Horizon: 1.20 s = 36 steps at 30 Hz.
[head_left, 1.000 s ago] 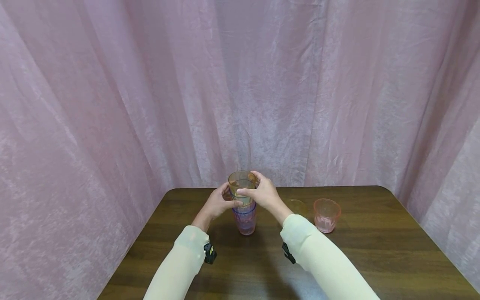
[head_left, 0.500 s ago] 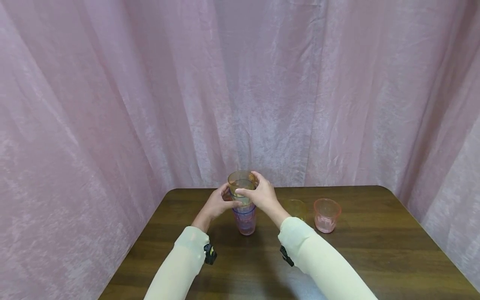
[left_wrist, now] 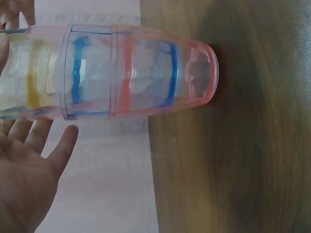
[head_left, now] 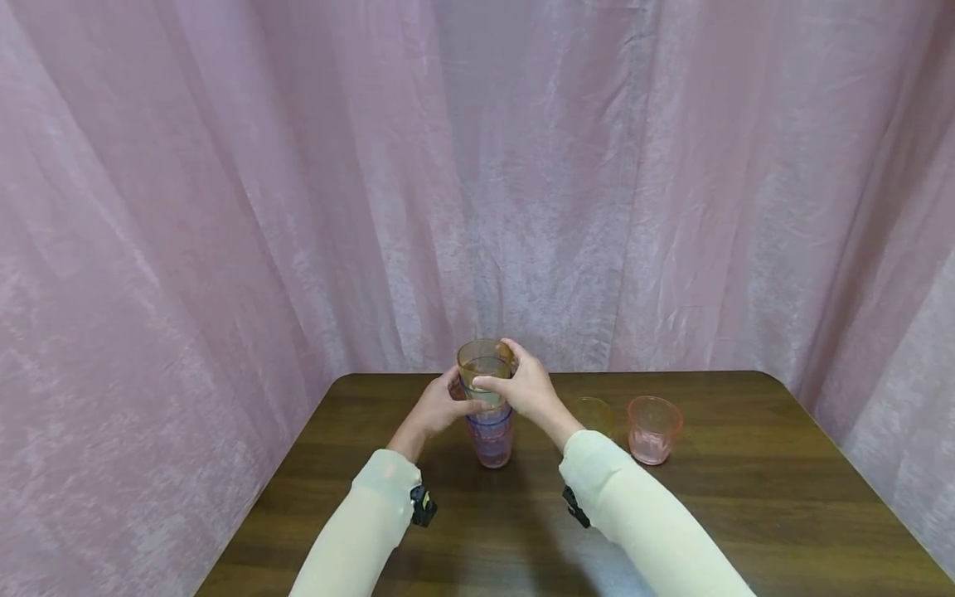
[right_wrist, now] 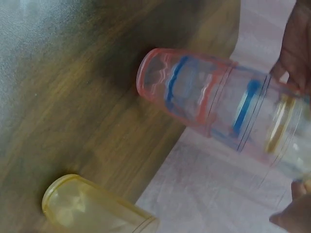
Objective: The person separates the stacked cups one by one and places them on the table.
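Note:
A tall stack of nested clear plastic cups (head_left: 492, 444) stands upright on the wooden table, pink at the bottom with blue and pink ones above. At its top is a yellow cup (head_left: 483, 356). My left hand (head_left: 435, 408) holds the upper part of the stack from the left, thumb in front, fingers behind. From the right, my right hand (head_left: 525, 386) grips the yellow cup near its rim, thumb across the front. In the left wrist view, coloured bands (left_wrist: 77, 73) show through the stack's walls. The right wrist view shows its pink base (right_wrist: 148, 75) on the table.
A second yellow cup (head_left: 593, 414) stands right of the stack, partly behind the right forearm. Further right is a pink cup (head_left: 654, 429). The brown table (head_left: 746, 497) ends at a pink curtain (head_left: 537, 182) behind. Both wrists wear small black devices (head_left: 423, 506).
Both hands stay at the top of the stack, with hardly any movement. The whole view has shifted very slightly; the cups keep their places.

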{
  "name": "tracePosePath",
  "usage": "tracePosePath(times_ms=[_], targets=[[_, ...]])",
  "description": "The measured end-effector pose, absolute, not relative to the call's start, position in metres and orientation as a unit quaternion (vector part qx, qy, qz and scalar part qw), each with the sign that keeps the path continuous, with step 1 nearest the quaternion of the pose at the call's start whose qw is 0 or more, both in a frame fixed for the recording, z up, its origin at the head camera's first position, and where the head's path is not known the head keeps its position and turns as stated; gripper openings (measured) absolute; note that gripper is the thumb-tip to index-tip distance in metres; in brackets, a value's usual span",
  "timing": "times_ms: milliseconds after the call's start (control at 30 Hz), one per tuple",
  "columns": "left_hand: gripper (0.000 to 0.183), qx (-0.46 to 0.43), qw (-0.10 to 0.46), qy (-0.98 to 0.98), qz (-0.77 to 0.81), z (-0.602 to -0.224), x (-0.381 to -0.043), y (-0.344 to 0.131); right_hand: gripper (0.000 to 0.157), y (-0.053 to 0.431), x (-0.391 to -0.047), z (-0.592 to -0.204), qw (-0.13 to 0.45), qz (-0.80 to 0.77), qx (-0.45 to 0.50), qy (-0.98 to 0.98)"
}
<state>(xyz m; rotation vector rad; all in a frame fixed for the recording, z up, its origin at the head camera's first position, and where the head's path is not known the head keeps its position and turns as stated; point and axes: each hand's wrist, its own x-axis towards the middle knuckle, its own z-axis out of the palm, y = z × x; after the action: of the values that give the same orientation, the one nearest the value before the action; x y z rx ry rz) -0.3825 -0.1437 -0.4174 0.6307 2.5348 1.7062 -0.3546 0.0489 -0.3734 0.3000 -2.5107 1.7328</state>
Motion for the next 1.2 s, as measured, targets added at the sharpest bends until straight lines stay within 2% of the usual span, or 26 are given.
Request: tracePosePath(times_ms=[167,433,633,967,1200], targets=[[0.078,0.194,-0.010,0.830,0.523,-0.417,-0.382,-0.142,0.097,0.046,-0.355,-0.375,0.073,0.560,0.095,-0.819],[0.073,0.188,-0.002,0.824,0.535,-0.420,-0.384,-0.144,0.095,0.044,-0.353,-0.370,0.068,0.596,0.094,-0.794],[0.077,0.183,0.008,0.820,0.542,-0.421,-0.385,-0.144,0.097,0.046,-0.351,-0.363,0.085,0.597,0.105,-0.791],[0.084,0.171,0.015,0.822,0.544,-0.420,-0.383,-0.147,0.100,0.054,-0.345,-0.346,0.073,0.638,0.126,-0.757],[0.088,0.159,0.017,0.832,0.532,-0.422,-0.386,-0.147,0.097,0.067,-0.340,-0.337,0.073,0.648,0.157,-0.742]])
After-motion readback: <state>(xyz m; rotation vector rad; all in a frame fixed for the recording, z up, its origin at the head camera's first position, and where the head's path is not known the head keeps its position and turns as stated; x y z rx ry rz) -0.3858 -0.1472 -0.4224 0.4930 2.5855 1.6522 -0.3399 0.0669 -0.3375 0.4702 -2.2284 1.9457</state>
